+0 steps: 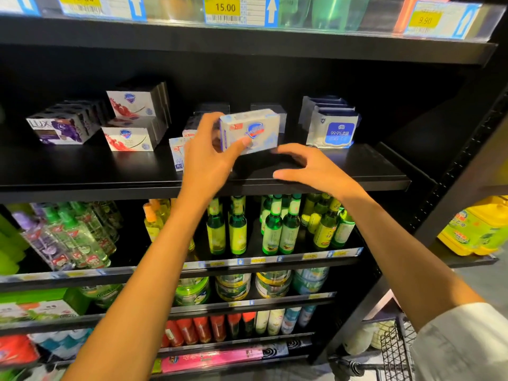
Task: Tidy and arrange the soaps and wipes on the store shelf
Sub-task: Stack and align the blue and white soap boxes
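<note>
White and pale blue, the soap box [248, 131] sits in your left hand [204, 158], thumb pressed on its front face and fingers wrapped over the top and back, lifted clear of the black shelf [357, 171]. Your right hand [310, 167] hovers just below and to the right of the box, fingers loosely spread and holding nothing, close to the shelf's front edge.

From the head view, you look to be mid-placement: one box is picked up and not yet set down. Behind your left hand are more matching boxes [178, 152], partly hidden, standing unevenly. The next move likely calls for lowering this box into that row with its front face outward, using the free hand to square it against its neighbours; watch you don't knock the ones behind your wrist.

Far to the left of your left hand lies a purple-and-white row of boxes marked LUX [61, 129]. Between those and your hand are stacked white boxes with a red splash [129, 119] and a blue shield logo. Just right of your right hand's fingertips stand the wipes packs [334, 130], printed "99.9%". Above your hands, yellow price tags [224, 8] read 15.00 and, farther right, 9.90. Other print is too small to read.
</note>
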A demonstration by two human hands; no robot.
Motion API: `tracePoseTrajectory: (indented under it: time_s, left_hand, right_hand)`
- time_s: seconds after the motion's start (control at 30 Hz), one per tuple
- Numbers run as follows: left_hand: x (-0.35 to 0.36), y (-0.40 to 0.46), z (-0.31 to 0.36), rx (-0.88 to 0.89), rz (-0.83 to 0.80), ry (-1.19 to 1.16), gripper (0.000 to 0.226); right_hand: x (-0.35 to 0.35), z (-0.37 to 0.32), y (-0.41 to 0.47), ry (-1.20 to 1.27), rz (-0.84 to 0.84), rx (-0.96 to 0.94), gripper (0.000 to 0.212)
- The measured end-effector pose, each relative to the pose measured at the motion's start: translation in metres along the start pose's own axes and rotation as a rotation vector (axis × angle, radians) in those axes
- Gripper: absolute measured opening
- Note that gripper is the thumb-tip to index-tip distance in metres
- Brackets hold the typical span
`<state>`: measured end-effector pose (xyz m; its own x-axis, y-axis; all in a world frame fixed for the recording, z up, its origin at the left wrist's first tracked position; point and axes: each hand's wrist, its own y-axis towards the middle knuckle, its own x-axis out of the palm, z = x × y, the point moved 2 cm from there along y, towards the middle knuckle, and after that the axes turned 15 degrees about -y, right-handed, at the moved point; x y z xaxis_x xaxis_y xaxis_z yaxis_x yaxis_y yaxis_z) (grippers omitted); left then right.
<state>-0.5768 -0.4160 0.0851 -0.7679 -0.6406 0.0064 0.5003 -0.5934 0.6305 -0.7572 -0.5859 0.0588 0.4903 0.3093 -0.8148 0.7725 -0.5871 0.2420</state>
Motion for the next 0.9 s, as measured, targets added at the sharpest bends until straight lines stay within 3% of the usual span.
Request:
tracePoseTrajectory:
  time_s: [0.2, 0.4, 0.77, 0.83, 0.9]
  left_hand:
    - [-0.059, 0.029, 0.013, -0.003, 0.047, 0.134, 0.049]
    - [-0.086, 0.049, -0.007, -0.04, 0.062, 0.304, 0.05]
    - [-0.094, 0.049, -0.03, -0.165, 0.014, 0.264, 0.071]
    - [-0.095, 0.046, -0.025, -0.117, 0.011, 0.323, 0.068]
    - [-0.092, 0.037, -0.014, 0.061, 0.043, 0.449, 0.061]
  right_hand:
    - [0.013, -0.001, 0.002, -0.309, -0.092, -0.131, 0.065]
    - [0.012, -0.001, 0.003, -0.348, -0.081, -0.131, 0.062]
    - [0.013, -0.002, 0.002, -0.352, -0.088, -0.13, 0.058]
    - [0.012, -0.003, 0.002, -0.314, -0.081, -0.108, 0.053]
    - [0.011, -0.006, 0.003, -0.249, -0.074, -0.071, 0.048]
